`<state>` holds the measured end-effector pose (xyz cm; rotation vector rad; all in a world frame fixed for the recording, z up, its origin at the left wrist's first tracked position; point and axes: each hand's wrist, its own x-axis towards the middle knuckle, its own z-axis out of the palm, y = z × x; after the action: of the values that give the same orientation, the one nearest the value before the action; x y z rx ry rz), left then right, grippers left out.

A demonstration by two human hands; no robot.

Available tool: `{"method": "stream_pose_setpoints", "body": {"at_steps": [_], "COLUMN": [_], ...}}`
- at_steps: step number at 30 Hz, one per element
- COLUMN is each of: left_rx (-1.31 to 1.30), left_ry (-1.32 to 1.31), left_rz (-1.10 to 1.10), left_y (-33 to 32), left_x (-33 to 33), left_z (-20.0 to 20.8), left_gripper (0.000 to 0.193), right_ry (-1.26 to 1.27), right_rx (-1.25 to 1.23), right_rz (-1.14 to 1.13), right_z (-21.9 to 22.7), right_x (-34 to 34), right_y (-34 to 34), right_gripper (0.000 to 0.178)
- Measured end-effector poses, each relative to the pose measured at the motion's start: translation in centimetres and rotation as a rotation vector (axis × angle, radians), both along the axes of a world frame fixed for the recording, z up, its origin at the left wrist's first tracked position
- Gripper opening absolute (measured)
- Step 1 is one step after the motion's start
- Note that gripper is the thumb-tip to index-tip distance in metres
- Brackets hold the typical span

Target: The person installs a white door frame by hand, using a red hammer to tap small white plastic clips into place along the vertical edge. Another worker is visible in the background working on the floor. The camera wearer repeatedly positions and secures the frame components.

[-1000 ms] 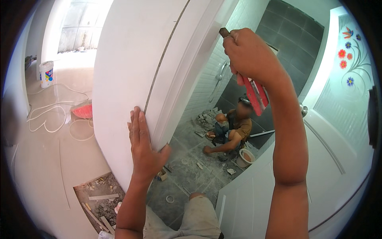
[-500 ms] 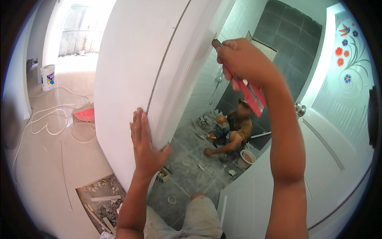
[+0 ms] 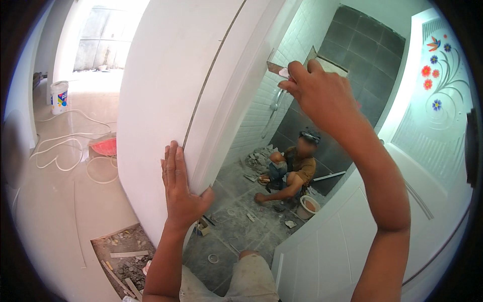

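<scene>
My left hand [image 3: 182,189] lies flat, fingers stretched, on the white wall [image 3: 156,95] beside the door frame [image 3: 224,98], just below a narrow dark gap running up between them. Raised in the doorway, my right hand [image 3: 322,93] is closed on a flat-bladed red tool like a scraper [image 3: 274,67]. Its dull brownish blade points left, with the tip at the frame's inner edge. Most of the red handle is hidden behind the hand.
A white door [image 3: 322,226] with flowered glass stands at right. Inside, a person [image 3: 297,168] crouches on the dusty grey floor by rubble and a bucket [image 3: 308,206]. Left of the wall are a cable [image 3: 75,138], a paint tub [image 3: 59,96] and a debris-filled floor opening [image 3: 126,251].
My right hand has turned and shifted slightly right and down, and the red handle has swung out of sight behind it. My left hand keeps its place on the wall.
</scene>
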<state>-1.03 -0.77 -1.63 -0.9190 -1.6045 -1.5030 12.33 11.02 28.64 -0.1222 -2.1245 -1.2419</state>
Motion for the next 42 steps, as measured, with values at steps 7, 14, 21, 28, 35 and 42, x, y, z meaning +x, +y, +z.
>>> {"method": "stream_pose_setpoints", "body": {"at_steps": [7, 14, 21, 28, 35, 42], "left_rx": [-0.003, 0.026, 0.045, 0.055, 0.051, 0.045], "left_ry": [0.001, 0.028, 0.005, 0.018, 0.017, 0.013], "left_rz": [0.005, -0.029, -0.019, -0.008, -0.030, -0.032], "left_y": [-0.1, -0.1, 0.1, 0.2, 0.2, 0.2], "left_x": [0.0, -0.1, -0.1, -0.1, -0.1, -0.1], "left_z": [0.0, -0.1, -0.1, -0.1, -0.2, -0.1], "left_gripper": [0.106, 0.103, 0.102, 0.101, 0.100, 0.104], "right_ry": [-0.014, -0.050, -0.123, -0.143, -0.087, -0.157], "right_rx": [0.066, 0.231, 0.229, 0.247, 0.342, 0.096], "right_rz": [-0.125, -0.204, -0.236, -0.298, -0.325, -0.351], "right_z": [1.5, 3.3, 4.2, 4.4, 5.1, 4.2], "right_x": [-0.2, -1.0, -0.6, -1.3, -1.6, -1.0], "right_y": [-1.8, -3.3, -3.8, -3.5, -3.7, -4.1], "right_gripper": [0.047, 0.050, 0.057, 0.058, 0.054, 0.064]}}
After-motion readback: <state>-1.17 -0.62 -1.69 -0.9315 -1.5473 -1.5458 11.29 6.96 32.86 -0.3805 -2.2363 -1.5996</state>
